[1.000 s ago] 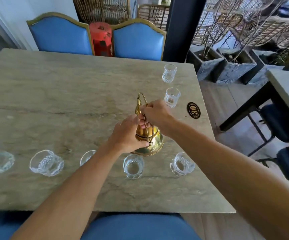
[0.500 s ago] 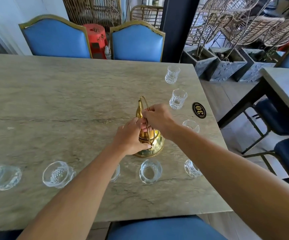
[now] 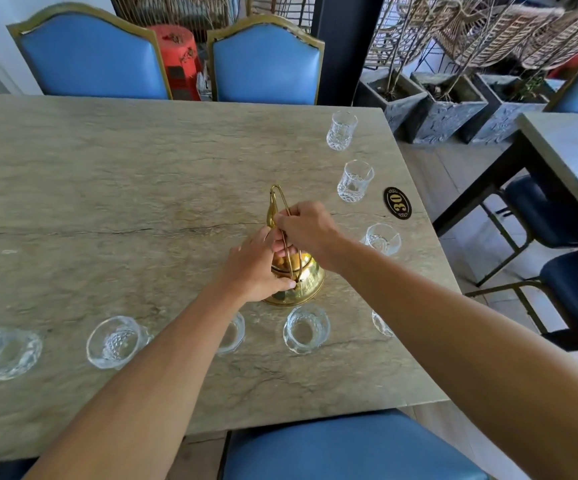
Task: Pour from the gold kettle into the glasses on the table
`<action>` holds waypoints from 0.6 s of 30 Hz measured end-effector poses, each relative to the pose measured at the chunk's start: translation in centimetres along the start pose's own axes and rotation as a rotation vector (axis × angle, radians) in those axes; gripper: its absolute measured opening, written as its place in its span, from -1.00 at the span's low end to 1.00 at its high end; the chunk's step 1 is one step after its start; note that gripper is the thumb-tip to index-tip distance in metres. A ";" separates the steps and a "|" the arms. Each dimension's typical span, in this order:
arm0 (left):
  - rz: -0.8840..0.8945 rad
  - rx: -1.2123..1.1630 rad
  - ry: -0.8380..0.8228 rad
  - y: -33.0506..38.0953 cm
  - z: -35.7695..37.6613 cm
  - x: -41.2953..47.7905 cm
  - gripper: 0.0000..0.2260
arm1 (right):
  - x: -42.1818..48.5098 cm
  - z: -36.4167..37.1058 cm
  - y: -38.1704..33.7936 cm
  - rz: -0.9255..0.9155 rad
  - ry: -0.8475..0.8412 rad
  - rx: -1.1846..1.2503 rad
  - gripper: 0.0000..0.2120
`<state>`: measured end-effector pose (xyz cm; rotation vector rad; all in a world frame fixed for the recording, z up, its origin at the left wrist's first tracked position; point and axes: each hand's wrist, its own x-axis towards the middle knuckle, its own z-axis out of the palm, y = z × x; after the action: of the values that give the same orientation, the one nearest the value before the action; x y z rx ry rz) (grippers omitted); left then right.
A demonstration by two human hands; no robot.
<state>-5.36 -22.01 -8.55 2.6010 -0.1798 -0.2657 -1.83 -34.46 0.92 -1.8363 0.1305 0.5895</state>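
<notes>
The gold kettle (image 3: pixel 306 285) stands upright on the stone table (image 3: pixel 107 188), right of centre, its spout rising on the far side. My left hand (image 3: pixel 258 271) is cupped over the kettle's top and near side. My right hand (image 3: pixel 304 226) pinches the thin wire handle above the lid. Several cut-glass tumblers ring the kettle: a near row with one just in front (image 3: pixel 306 329), one (image 3: pixel 116 341) further left and one (image 3: pixel 5 351) at the left edge, and a line down the right side (image 3: pixel 355 181), (image 3: pixel 341 129), (image 3: pixel 382 239). My forearms partly hide two near glasses.
A black oval tag marked 30 (image 3: pixel 397 202) lies near the table's right edge. Two blue chairs (image 3: pixel 266 60) stand at the far side and a blue seat (image 3: pixel 332 448) is below me. Grey planters (image 3: pixel 447 105) and a second table (image 3: pixel 564 150) are to the right.
My view has tilted so the table sits lower and a third right-side glass shows. Both hands stay on the kettle; the right hand has shifted slightly up the handle.
</notes>
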 end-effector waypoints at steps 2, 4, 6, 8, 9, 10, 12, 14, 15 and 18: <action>0.003 -0.011 -0.001 -0.1 0.1 0.0 -0.22 | -0.2 0.1 0.0 0.002 0.013 0.022 -0.80; -0.003 -0.014 -0.019 -0.1 0.1 -0.1 -0.22 | -0.5 0.2 0.1 0.022 0.025 0.065 -0.83; -0.008 -0.003 -0.041 -0.1 0.3 -0.1 -0.24 | -0.6 0.4 0.2 0.036 0.031 0.110 -0.83; -0.003 0.007 -0.056 -0.3 0.6 -0.1 -0.26 | -0.6 0.4 0.3 0.033 0.036 0.125 -0.85; -0.002 0.009 -0.059 -0.3 0.6 -0.1 -0.26 | -0.5 0.5 0.4 0.029 0.038 0.124 -0.86; 0.001 0.011 -0.057 -0.3 0.7 -0.1 -0.26 | -0.4 0.4 0.4 0.024 0.035 0.121 -0.89; -0.001 0.021 -0.038 -0.5 1.0 0.0 -0.26 | -0.2 0.3 0.4 0.015 0.028 0.109 -0.92; -0.013 0.040 -0.026 -0.6 1.4 0.2 -0.23 | -0.1 0.3 0.5 -0.001 0.032 0.097 -0.92; -0.023 0.041 -0.019 -0.8 1.6 0.3 -0.21 | 0.0 0.3 0.6 -0.006 0.036 0.097 -0.92; -0.039 0.032 -0.015 -1.0 2.0 0.7 -0.23 | 0.3 0.3 0.9 -0.019 0.043 0.104 -0.93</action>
<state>-5.08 -22.21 -10.86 2.6370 -0.1402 -0.2980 -2.02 -34.41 -0.05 -1.7476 0.1692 0.5210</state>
